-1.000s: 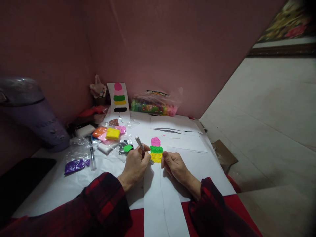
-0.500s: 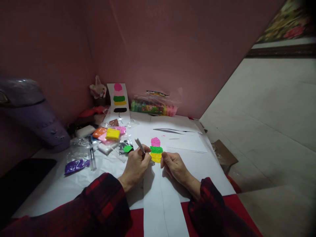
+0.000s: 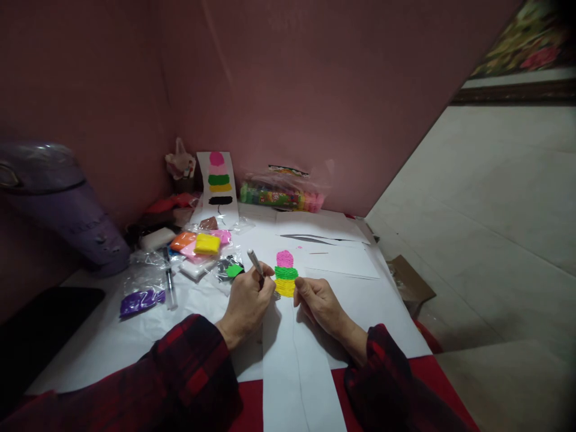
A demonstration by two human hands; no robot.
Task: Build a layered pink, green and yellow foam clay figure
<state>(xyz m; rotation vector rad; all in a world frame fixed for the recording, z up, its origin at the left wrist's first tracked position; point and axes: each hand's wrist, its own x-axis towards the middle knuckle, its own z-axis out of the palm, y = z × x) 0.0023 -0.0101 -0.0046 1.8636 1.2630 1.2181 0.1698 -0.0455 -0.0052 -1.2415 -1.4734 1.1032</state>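
A slim, pale pen-like tool is gripped in my left hand, its top leaning up and away; its working tip, close to the yellow band, is too small to make out. Under it lies a long white paper strip bearing a stacked clay shape: a pink top, a green band and a yellow band, all with grooved texture. My right hand is closed, thumb and fingers together beside the yellow band's right edge. Whatever is between those fingers is hidden. A thin line runs down the strip.
Bagged clay, including a yellow block and a purple packet, lies left. A painted paper strip leans at the back beside a colourful clay pack. A purple bottle stands far left; a cardboard piece sits right.
Almost nothing differs. The whole view has shifted very slightly, and both hands keep their places beside the yellow band with the same grips.
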